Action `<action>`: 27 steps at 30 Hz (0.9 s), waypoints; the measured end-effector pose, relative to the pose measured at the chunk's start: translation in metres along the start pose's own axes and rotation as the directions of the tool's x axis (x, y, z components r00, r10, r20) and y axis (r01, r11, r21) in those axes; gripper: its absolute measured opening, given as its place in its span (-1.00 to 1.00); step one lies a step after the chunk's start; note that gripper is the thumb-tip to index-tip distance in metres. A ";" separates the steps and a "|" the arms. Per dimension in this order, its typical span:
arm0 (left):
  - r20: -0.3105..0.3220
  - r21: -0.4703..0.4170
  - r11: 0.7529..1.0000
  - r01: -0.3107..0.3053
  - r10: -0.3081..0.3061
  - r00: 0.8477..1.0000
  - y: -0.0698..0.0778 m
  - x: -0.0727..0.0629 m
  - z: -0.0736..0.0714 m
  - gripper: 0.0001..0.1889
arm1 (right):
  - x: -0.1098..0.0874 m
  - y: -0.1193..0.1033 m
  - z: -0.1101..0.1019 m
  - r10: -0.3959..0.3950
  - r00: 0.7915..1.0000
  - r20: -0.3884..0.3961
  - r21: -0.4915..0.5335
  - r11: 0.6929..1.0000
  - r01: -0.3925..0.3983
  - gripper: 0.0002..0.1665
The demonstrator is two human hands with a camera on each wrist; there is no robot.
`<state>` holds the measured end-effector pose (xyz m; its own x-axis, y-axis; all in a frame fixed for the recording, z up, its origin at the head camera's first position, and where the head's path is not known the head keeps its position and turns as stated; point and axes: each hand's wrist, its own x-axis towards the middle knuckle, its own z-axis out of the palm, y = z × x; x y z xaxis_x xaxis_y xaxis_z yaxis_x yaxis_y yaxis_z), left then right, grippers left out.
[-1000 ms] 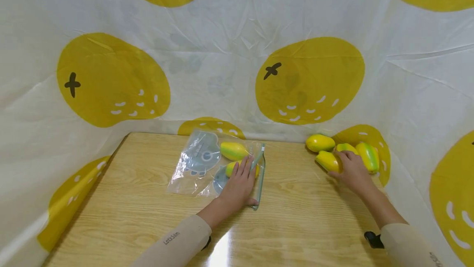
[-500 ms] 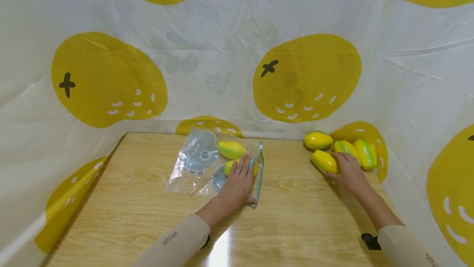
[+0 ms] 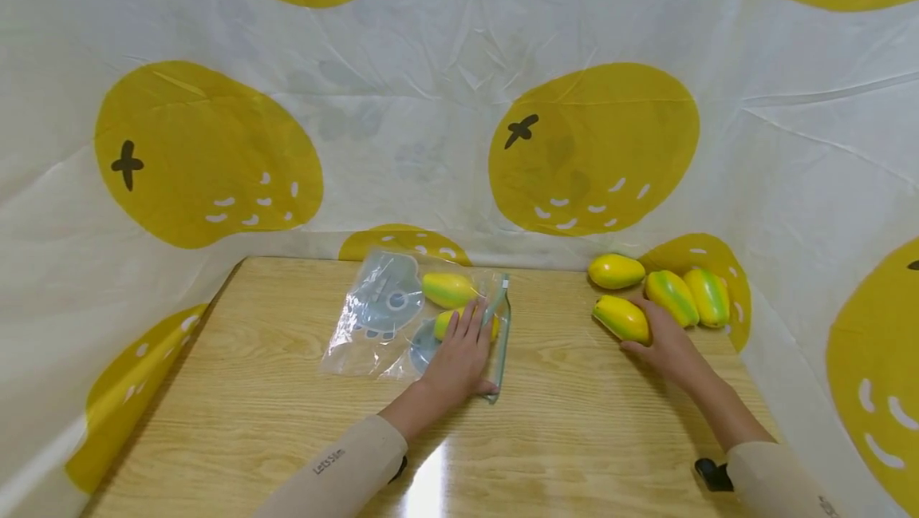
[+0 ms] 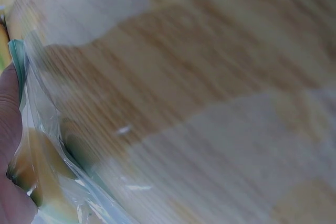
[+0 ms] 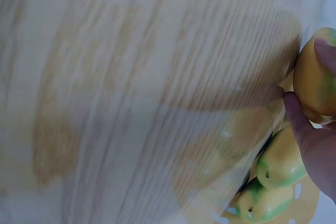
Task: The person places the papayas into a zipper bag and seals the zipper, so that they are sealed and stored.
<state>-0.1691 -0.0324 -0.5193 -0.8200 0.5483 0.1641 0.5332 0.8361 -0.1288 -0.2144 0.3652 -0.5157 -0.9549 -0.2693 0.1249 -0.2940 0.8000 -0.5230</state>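
A transparent zip bag [image 3: 373, 362] with pale blue-grey printed shapes lies on the table, its green zip edge [image 3: 505, 334] to the right. Inside are two yellow-green papayas, one further back [image 3: 448, 290] and one partly covered by my left hand [image 3: 459, 354]. That hand rests on the bag with straight fingers reaching across the papaya near the zip; the left wrist view shows skin against the green zip strip [image 4: 18, 69]. On the right, my right hand [image 3: 668, 346] grips another papaya [image 3: 621, 319] between thumb and fingers. The right wrist view shows this papaya [image 5: 315, 80] against the thumb and fingertip.
Three more papayas lie at the table's back right: one by the back edge [image 3: 616, 270], one behind my right hand [image 3: 672, 298], one in the corner [image 3: 707, 297]. A white cloth with yellow fruit prints [image 3: 409, 151] hangs around the wooden table [image 3: 287, 438].
My right hand has drawn its papaya slightly left and toward me, away from the others. My left hand and the bag stay in place.
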 end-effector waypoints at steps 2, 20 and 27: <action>0.001 -0.002 1.000 0.003 -0.003 1.000 0.000 0.000 0.000 0.34 | -0.001 -0.001 0.000 -0.003 1.000 -0.006 0.000 1.000 0.003 -0.03; -0.017 0.025 1.000 -0.003 0.003 1.000 0.000 0.001 0.004 0.32 | -0.006 -0.016 -0.005 -0.003 0.998 0.064 0.080 0.997 -0.002 -0.02; -0.023 0.037 0.999 -0.002 0.002 1.000 0.000 0.001 0.002 0.32 | -0.004 -0.037 -0.003 -0.008 0.997 0.083 0.100 0.995 0.000 -0.02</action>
<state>-0.1705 -0.0314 -0.5210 -0.8137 0.5506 0.1862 0.5266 0.8340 -0.1647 -0.1996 0.3381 -0.4944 -0.9458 -0.3195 0.0587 -0.2883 0.7424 -0.6047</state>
